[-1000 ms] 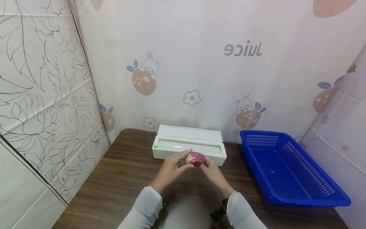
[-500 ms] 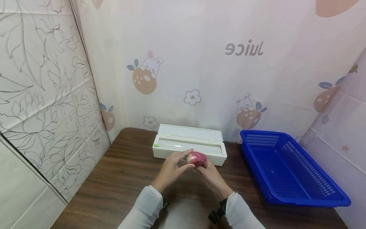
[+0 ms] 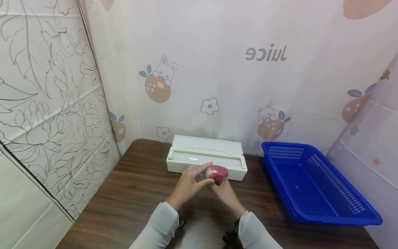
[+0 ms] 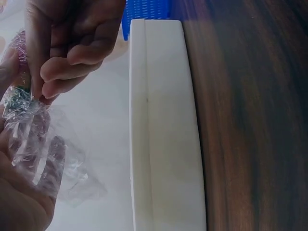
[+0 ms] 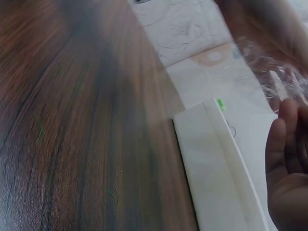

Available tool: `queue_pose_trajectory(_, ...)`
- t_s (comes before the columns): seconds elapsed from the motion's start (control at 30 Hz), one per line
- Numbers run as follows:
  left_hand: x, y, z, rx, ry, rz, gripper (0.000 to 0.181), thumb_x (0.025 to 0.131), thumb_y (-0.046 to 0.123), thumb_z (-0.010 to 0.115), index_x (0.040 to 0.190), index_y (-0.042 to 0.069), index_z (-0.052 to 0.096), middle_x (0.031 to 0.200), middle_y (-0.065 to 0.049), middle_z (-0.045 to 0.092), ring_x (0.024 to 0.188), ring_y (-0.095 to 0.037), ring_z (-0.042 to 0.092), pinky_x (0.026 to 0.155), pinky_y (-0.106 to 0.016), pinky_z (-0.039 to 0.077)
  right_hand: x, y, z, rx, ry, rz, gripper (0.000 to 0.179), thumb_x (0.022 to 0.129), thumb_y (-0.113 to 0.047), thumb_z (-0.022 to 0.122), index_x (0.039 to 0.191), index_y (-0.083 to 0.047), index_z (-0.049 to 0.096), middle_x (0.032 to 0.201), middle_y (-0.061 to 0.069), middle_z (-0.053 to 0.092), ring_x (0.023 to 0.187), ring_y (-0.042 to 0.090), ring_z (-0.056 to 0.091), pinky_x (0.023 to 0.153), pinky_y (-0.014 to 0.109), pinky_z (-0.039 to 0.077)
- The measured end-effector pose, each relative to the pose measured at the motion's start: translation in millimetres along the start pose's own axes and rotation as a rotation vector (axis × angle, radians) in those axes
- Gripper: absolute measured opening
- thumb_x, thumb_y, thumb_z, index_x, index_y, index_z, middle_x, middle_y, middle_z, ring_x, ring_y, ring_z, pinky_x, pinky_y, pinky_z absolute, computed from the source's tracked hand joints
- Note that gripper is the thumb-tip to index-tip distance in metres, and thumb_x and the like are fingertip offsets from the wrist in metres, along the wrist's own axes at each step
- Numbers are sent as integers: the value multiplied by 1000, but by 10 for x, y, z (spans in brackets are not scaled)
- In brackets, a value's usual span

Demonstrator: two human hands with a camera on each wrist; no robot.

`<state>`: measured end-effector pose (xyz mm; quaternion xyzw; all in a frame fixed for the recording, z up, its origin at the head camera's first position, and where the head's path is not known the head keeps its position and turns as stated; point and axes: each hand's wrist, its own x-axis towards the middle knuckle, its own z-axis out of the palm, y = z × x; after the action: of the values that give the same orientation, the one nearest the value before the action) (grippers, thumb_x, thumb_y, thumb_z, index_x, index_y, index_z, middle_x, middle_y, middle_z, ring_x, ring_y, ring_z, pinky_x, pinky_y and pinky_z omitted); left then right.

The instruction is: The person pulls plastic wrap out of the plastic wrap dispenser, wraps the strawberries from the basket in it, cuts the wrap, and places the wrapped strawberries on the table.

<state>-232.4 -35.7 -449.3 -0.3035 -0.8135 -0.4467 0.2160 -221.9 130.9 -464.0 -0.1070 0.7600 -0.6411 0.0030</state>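
A rounded pink-red fruit or vegetable (image 3: 217, 172), pale at one end, is held up in front of the white box in the head view. Clear plastic film (image 4: 72, 163) covers it and bunches loosely past its green end in the left wrist view. My left hand (image 3: 187, 183) grips it from the left, thumb below and fingers above, with film lying over the fingers. From below right, my right hand (image 3: 226, 194) reaches in, its fingers bent and fingertips at the film near the green end. Its exact grip is partly hidden.
Behind the hands, a long white box (image 3: 183, 167) with its lid raised and a green tab stands at the table's back. A blue plastic basket (image 3: 339, 220) is on the right of the brown wooden table (image 3: 124, 197). Patterned curtains (image 3: 192, 69) hang behind and at the sides.
My right hand has moved left and lower, closer beneath the wrapped piece. The piece and my left hand have shifted slightly to the right. Box and basket have stayed put.
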Motion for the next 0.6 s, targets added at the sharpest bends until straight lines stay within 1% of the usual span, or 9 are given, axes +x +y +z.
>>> queue_pose_trajectory(0.03, -6, 4, -2, -2, -4, -2, 59, 76, 43, 71, 131, 29, 55, 113, 7, 65, 87, -7, 49, 67, -30, 49, -4, 12, -5, 1, -4, 9, 41, 89, -14, 62, 125, -2, 48, 107, 12, 60, 89, 19, 58, 76, 29, 54)
queue_pose_trajectory(0.17, -18, 12, -5, -10, -17, -3, 59, 77, 43, 71, 131, 28, 54, 113, 8, 65, 85, -7, 49, 65, -29, 48, -19, 47, -21, 93, -33, 61, 34, 91, -15, 59, 120, 3, 52, 96, 5, 64, 84, 20, 61, 75, 29, 56)
queue_pose_trajectory(0.27, -7, 23, -8, -17, -18, 5, 59, 78, 43, 70, 132, 30, 52, 117, 8, 64, 90, -7, 50, 69, -31, 50, -26, 39, -14, 153, -73, 73, 34, 93, -20, 57, 117, 3, 54, 95, 1, 65, 87, 20, 62, 78, 28, 56)
queue_pose_trajectory(0.3, -2, 24, -9, -19, -18, 9, 59, 78, 44, 70, 133, 31, 52, 119, 8, 63, 92, -7, 50, 71, -31, 51, -27, 35, -11, 156, -80, 75, 34, 94, -22, 56, 117, 4, 54, 95, 0, 66, 88, 20, 62, 79, 28, 55)
queue_pose_trajectory(0.4, 5, 21, -25, -13, -19, 12, 60, 78, 43, 70, 133, 32, 51, 121, 8, 62, 96, -7, 51, 75, -34, 52, -13, 21, -24, 94, -87, 58, 36, 94, -23, 56, 117, 5, 54, 95, 3, 66, 87, 20, 62, 79, 28, 55)
queue_pose_trajectory(0.5, 6, 9, -57, 15, -21, -3, 60, 77, 45, 69, 133, 33, 51, 120, 7, 63, 97, -7, 51, 76, -35, 52, 11, 1, -98, 20, -89, 49, 37, 92, -21, 58, 120, 4, 52, 98, 10, 66, 87, 21, 62, 79, 32, 56)
queue_pose_trajectory(0.53, 6, 6, -71, 26, -23, -13, 60, 77, 46, 69, 133, 33, 51, 120, 6, 63, 97, -7, 51, 77, -36, 52, 15, -9, -142, 5, -104, 45, 39, 92, -21, 59, 122, 3, 51, 100, 12, 66, 89, 22, 62, 80, 34, 55)
queue_pose_trajectory(0.6, 3, -1, -96, 50, -29, -28, 61, 77, 47, 68, 134, 33, 50, 119, 5, 63, 96, -8, 51, 76, -36, 52, 8, -37, -249, 42, -172, 33, 45, 92, -20, 58, 130, 1, 44, 113, 16, 61, 98, 24, 60, 87, 37, 53)
